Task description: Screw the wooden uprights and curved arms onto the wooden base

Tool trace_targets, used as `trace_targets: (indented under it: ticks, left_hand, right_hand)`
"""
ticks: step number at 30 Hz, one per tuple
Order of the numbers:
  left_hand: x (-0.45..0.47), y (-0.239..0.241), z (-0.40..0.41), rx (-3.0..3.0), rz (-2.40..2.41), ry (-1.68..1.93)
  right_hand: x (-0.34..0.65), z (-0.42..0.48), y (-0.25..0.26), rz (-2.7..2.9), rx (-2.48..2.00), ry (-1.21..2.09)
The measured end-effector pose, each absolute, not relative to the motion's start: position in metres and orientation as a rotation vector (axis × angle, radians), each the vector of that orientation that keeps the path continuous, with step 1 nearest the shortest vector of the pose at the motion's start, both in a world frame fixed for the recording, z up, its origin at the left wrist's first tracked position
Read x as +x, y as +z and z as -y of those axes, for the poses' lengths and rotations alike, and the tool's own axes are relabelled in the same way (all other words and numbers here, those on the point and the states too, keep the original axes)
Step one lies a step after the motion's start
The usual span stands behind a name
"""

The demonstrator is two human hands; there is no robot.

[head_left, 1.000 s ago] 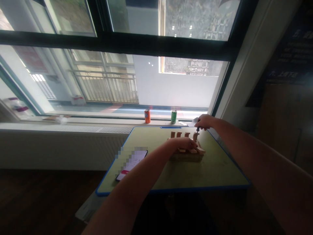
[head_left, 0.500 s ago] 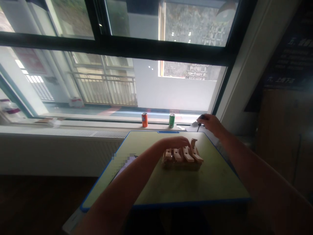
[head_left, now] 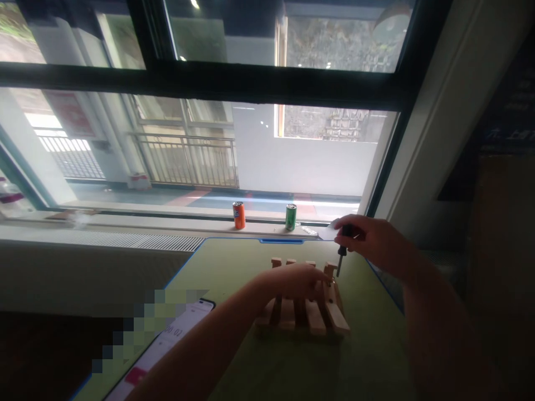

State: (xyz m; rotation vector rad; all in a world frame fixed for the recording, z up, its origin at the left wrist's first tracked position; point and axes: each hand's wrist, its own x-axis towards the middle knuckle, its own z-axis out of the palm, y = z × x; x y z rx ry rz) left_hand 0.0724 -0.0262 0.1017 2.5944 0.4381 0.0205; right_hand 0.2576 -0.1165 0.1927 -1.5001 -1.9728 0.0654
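Observation:
A small wooden rack (head_left: 307,314) made of several slats lies on the green table (head_left: 251,356). My left hand (head_left: 296,280) rests on top of the rack, fingers curled over its far slats, holding it down. My right hand (head_left: 368,239) hovers just above and to the right of the rack, closed round the dark handle of a small screwdriver (head_left: 340,257). The screwdriver's tip points down toward the rightmost upright of the rack.
A phone (head_left: 161,348) with a lit screen lies at the table's near left. An orange can (head_left: 238,215) and a green can (head_left: 291,216) stand on the window sill behind the table. A white scrap (head_left: 328,233) lies near my right hand.
The camera has dipped and moved closer. My right hand has brought the screwdriver back down toward the rack's right end. My left hand stays on the rack.

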Motion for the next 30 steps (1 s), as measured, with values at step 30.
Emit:
trace_targets:
  ticks: [30]
  left_hand:
    - [0.078, 0.092, 0.026, 2.525, -0.449, 0.026]
  right_hand:
    - [0.253, 0.096, 0.166, 2.154, -1.506, -0.006]
